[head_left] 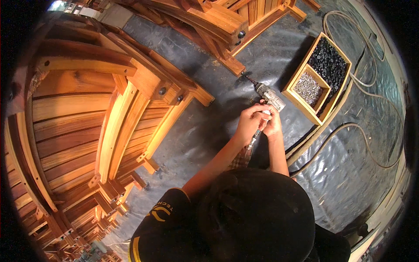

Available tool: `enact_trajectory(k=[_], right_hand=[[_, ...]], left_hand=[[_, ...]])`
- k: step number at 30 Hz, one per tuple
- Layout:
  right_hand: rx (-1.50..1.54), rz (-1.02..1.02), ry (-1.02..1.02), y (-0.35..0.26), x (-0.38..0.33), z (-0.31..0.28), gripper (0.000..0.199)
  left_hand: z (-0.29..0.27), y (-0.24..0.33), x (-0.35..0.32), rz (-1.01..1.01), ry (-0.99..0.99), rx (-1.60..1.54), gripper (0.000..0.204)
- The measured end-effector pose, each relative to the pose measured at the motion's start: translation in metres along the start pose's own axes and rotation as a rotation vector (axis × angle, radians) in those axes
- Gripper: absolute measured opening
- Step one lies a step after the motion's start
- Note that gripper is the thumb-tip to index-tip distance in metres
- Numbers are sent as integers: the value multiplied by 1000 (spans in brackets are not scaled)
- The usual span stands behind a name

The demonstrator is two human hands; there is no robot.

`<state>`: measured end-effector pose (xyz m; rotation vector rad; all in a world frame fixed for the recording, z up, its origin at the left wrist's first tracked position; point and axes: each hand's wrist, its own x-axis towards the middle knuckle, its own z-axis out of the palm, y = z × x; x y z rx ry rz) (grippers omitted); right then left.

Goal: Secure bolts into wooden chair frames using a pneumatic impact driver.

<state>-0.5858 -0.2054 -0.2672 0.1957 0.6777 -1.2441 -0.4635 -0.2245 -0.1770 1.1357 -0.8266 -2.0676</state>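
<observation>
Both of my hands are closed around the grip of a silver pistol-shaped air screwdriver (270,97). My right hand (274,124) wraps the grip from the right. From the left, my left hand (249,121) presses its fingers on the same grip, which hides part of it. A hose fitting (251,142) hangs below the grip. The tool's long dark bit points up and left, its tip at or very near a small black foot (243,74) on the end of a wooden leg (233,65). Whether tip and foot touch is too small to tell.
To the right stands a wooden box (301,108) with black plastic feet (327,61) and a smaller compartment of silver screws (308,88). Hoses (366,144) curl across the dark floor sheet (323,192). Slatted wooden furniture (74,113) lies at left, with more at the top.
</observation>
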Motion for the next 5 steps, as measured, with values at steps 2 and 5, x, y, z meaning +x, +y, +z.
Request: enact_trajectory(k=[2,5], right_hand=[[-23,-13,-44,3,11,-19,30],[39,-70,-114,8,19,-32,35]], left_hand=[[8,-4,2,7,-67,-20,20],[23,-15,8,-7,-15,4,24]])
